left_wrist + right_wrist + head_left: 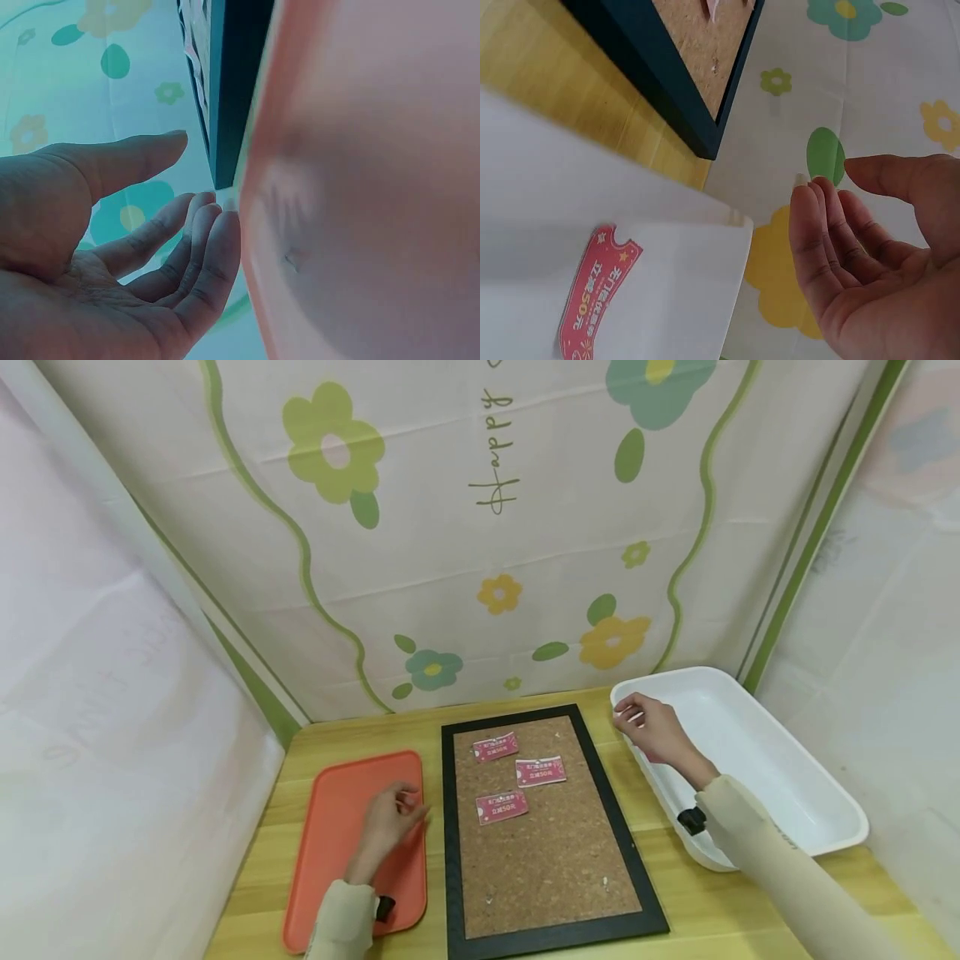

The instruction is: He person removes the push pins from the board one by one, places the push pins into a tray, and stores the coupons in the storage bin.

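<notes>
An orange-red tray [337, 827] lies left of the corkboard [547, 868] beneath the relaxed, empty left hand [386, 818]; three pink coupons [502, 807] occupy the corkboard's far half; to its right, the right hand [656, 731], likewise empty, hovers near a white tub [750, 752] containing another coupon [594, 296].

Air over corkboard [555, 868] free btwn L hand [385, 820] & R hand [656, 732]. Bench [662, 860] gap tray [348, 802]–board v. narrow; board–bin [731, 727] gap wider. Bin's raised wall blocks low sideways pass on R; curtain [442, 543] shuts off far side.
</notes>
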Demonstrator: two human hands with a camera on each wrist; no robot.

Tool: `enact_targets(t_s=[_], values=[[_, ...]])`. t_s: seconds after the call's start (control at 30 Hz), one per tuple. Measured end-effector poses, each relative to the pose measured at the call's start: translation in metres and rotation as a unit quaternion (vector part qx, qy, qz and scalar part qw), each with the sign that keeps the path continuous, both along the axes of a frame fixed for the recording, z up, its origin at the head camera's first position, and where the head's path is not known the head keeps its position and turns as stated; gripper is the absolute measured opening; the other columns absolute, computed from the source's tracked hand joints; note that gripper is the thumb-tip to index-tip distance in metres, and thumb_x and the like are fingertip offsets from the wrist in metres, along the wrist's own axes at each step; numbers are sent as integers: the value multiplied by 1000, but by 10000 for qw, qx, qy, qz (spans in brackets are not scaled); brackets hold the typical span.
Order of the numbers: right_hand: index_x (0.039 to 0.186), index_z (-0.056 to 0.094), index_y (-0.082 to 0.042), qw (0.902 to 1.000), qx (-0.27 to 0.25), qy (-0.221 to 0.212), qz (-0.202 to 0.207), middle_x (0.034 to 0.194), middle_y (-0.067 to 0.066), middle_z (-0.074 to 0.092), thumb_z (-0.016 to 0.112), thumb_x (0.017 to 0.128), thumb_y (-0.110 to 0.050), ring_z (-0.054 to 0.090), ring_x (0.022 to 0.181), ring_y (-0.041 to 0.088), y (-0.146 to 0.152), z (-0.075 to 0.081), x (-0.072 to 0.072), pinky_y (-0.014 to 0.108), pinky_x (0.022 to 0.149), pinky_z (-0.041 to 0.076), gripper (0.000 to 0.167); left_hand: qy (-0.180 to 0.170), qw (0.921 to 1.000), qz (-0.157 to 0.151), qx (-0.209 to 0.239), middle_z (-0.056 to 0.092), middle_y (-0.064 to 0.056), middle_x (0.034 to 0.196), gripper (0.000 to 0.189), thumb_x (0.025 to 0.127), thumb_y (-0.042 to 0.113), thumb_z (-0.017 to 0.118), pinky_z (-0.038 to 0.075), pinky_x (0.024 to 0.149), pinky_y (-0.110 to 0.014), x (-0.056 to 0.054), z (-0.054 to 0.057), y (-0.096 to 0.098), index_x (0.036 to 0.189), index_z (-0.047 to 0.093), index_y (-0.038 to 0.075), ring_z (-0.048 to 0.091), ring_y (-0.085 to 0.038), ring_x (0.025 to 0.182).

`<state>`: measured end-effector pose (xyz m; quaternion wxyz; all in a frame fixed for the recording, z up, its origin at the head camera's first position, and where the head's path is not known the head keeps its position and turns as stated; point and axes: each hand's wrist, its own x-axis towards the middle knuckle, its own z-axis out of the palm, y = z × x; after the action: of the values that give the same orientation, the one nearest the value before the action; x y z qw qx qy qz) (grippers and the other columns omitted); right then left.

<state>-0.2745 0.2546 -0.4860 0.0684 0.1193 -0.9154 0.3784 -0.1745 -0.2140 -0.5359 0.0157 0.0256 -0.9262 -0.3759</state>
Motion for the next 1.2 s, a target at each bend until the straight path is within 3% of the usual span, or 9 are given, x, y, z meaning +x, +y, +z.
enact_targets(t_s=[0.33,0.53,0.6,0.8,0.93,1.07,1.2], values=[[118,67,1,9975,-250,-633,173,108,19,73,68,101,-20,74,89,27,-33,-10,14,30,66,58,26,136,9989,-232,374,73,-9,95,18,97,14,74,58,72,-29,-5,0,21,110,74,1,68,-16,83],[121,65,2,9926,-681,-931,372,110,22,71,66,102,-16,74,92,40,-54,-24,22,44,67,64,26,136,9981,-332,504,74,-10,97,17,99,14,73,60,75,-34,-5,-3,24,109,75,1,69,-18,86],[120,65,3,9916,-743,-976,401,108,21,71,64,103,-14,73,90,39,-59,-29,24,42,66,64,25,78,9977,-372,553,74,-10,98,18,98,15,73,60,74,-33,-5,-4,26,110,74,2,69,-17,86],[115,68,1,9941,-572,-831,396,104,16,72,64,100,-7,68,87,19,-71,-45,32,26,71,56,17,-44,9957,-552,741,73,-10,99,17,98,14,73,60,75,-32,-6,-6,35,110,73,2,68,-16,86],[116,68,2,9918,-619,-1066,334,104,16,73,66,100,-9,70,84,21,-81,-53,37,27,68,57,19,-91,9952,-612,760,73,-9,98,13,99,13,72,60,76,-31,-5,-5,41,107,74,4,69,-16,86],[117,66,4,9848,-1031,-1361,311,102,18,73,68,100,-9,72,78,27,-90,-59,37,31,59,59,22,-38,9950,-772,629,74,-9,96,11,98,13,73,60,74,-30,-7,-5,46,105,75,5,70,-17,85],[117,66,6,9776,-1360,-1589,249,98,19,73,68,99,-5,72,72,27,-98,-65,38,33,58,60,21,79,9933,-976,609,75,-10,98,12,98,12,72,62,77,-32,-11,-3,53,105,76,3,71,-20,88]])
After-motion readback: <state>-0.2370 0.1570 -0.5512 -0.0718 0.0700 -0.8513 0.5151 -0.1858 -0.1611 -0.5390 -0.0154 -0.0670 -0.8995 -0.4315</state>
